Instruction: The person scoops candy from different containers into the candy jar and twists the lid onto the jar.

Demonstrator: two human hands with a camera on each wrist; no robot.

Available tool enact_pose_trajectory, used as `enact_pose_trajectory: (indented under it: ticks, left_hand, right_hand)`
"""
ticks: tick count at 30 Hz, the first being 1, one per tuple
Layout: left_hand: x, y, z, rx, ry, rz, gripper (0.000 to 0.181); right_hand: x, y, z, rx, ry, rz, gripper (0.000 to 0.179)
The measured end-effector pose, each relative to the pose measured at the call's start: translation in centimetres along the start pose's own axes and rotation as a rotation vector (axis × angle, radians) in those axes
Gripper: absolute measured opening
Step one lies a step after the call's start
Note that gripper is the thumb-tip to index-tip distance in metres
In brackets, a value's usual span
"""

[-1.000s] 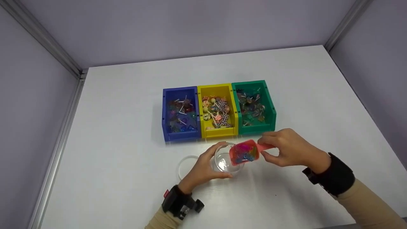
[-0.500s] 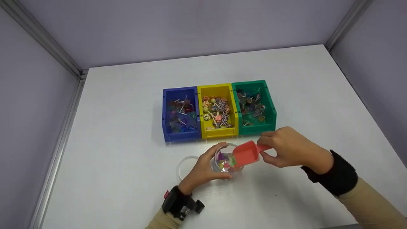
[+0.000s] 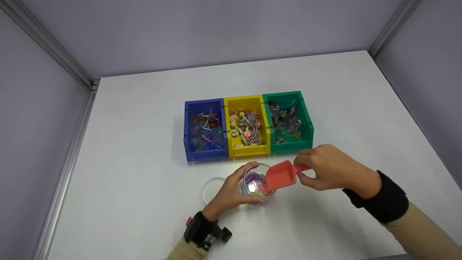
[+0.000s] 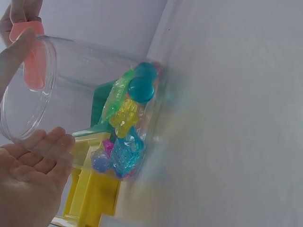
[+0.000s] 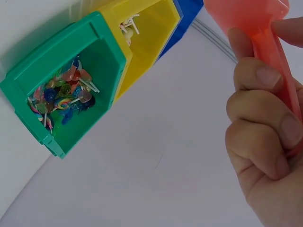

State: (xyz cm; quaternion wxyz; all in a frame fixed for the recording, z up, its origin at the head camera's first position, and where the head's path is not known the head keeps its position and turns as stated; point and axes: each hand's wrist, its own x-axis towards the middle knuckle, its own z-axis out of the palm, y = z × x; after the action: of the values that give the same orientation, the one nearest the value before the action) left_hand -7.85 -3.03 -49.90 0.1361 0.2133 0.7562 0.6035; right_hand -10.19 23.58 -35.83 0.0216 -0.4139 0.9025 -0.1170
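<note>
My left hand (image 3: 231,191) holds a clear plastic jar (image 4: 90,61) round its side near the mouth, thumb on one side and fingers on the other. Colourful translucent trinkets (image 4: 125,118) lie on the bottom of the jar: blue balls, a yellow flower-like piece, green and purple ones. With curled fingers my right hand (image 3: 325,168) grips the handle of a red-pink scoop (image 3: 280,176). The scoop is tilted, its front edge over the jar's mouth, and its visible inside is bare. In the right wrist view the fingers (image 5: 258,106) wrap the handle.
Behind the jar stand three joined bins: a blue bin (image 3: 207,155), a yellow bin (image 3: 249,151) and a green bin (image 3: 290,147), holding small lollipop-like pieces and trinkets. A clear round lid or ring (image 3: 205,189) lies left of the jar, partly behind the left hand. Walls enclose the white table (image 3: 144,144).
The scoop was full of trinkets a second ago. My right hand tipped it, and the trinkets fell into the jar. The left hand has kept its hold in place.
</note>
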Motion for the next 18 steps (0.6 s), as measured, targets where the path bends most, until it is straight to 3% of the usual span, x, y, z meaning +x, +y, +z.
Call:
enact_pose_trajectory:
  ticks: [11, 18]
  left_hand:
    - [-0.09, 0.16, -0.06, -0.027, -0.004, -0.008, 0.090]
    - [-0.22, 0.39, -0.14, -0.069, -0.045, -0.036, 0.098]
  right_hand:
    - [0.19, 0.07, -0.39, 0.022, -0.014, 0.002, 0.017]
    - [0.14, 0.19, -0.50, 0.033, -0.009, -0.006, 0.017]
